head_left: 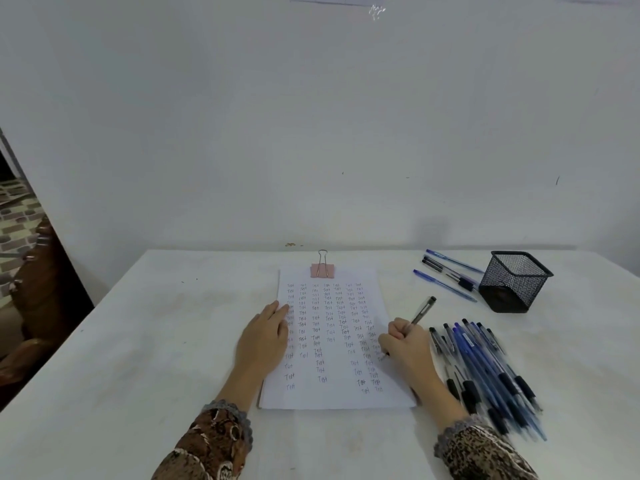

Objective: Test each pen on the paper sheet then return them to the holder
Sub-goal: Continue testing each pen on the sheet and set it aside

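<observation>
Near the tabletop's [138, 341] front edge, the right hand [403, 344] grips a pen [420, 311], tip on the paper sheet [332, 393], the left hand [265, 336] lies flat, fingers straight, on the sheet's left edge, and the mesh holder [516, 280] stands toward the far right corner behind a pile of pens [485, 368].

Our left hand [265, 336] lies flat, palm down, fingers straight and together, pointing away from us. Our right hand [405, 344] curls its fingers round a pen [420, 311], tip just past the fingertips. Both forearms reach forward.
</observation>
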